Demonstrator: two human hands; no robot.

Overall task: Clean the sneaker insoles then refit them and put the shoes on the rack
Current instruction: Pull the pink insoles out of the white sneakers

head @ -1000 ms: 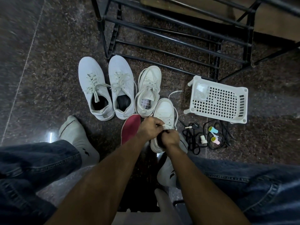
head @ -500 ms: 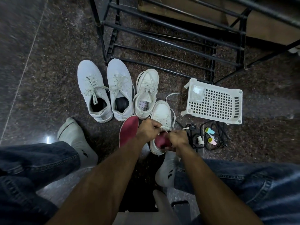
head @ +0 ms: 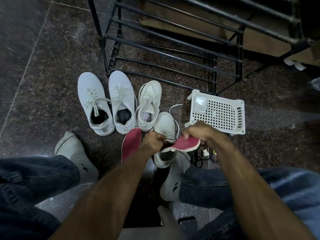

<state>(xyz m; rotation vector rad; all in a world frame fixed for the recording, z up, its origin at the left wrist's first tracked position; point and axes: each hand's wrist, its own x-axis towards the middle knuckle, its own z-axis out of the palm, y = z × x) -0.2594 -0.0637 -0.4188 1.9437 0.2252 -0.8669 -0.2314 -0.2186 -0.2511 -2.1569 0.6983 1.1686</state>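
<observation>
My right hand (head: 200,134) grips a red insole (head: 186,144) with a white edge, drawn most of the way out of the near white sneaker (head: 164,129). My left hand (head: 152,142) pinches that sneaker's tongue and laces. A second red insole (head: 130,144) lies flat on the floor to the left of this sneaker. Its partner sneaker (head: 149,104) stands just behind, with no insole in it and a dotted base showing. Two pale grey sneakers (head: 93,103) (head: 123,101) stand side by side further left.
A black metal shoe rack (head: 173,54) stands behind the shoes. An upturned white plastic basket (head: 218,113) lies at the right, with black cords and small items (head: 206,153) on the floor before it. My socked feet (head: 76,156) (head: 173,184) rest near the shoes.
My right hand has pulled the red insole up and to the right out of the near sneaker; a second ago both hands were at the shoe's opening and no insole showed there.
</observation>
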